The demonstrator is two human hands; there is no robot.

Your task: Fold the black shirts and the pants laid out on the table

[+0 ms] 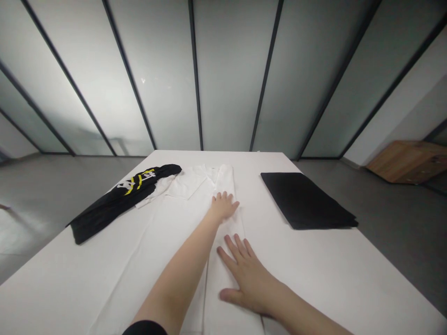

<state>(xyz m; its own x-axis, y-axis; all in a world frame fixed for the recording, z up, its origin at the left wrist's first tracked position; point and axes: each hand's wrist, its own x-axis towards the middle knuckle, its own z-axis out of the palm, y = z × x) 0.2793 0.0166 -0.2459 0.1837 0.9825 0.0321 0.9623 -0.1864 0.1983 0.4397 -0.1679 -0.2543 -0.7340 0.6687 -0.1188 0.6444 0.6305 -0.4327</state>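
Observation:
A white shirt [181,223] lies spread on the white table, its collar at the far end and one short sleeve out to the left. Its right side is folded inward in a long strip. My left hand [223,206] rests flat on that strip near the collar, fingers spread. Closer to me, my right hand [247,277] lies on the lower part of the strip with its fingers apart. Neither hand grips anything. My forearms cover part of the shirt's lower half.
To the left, a black garment [122,195] with white and yellow print lies along the table edge, touching the white sleeve. A flat black folded stack [307,202] sits on the right of the white table [349,274]. A wooden cabinet [408,160] stands on the floor beyond.

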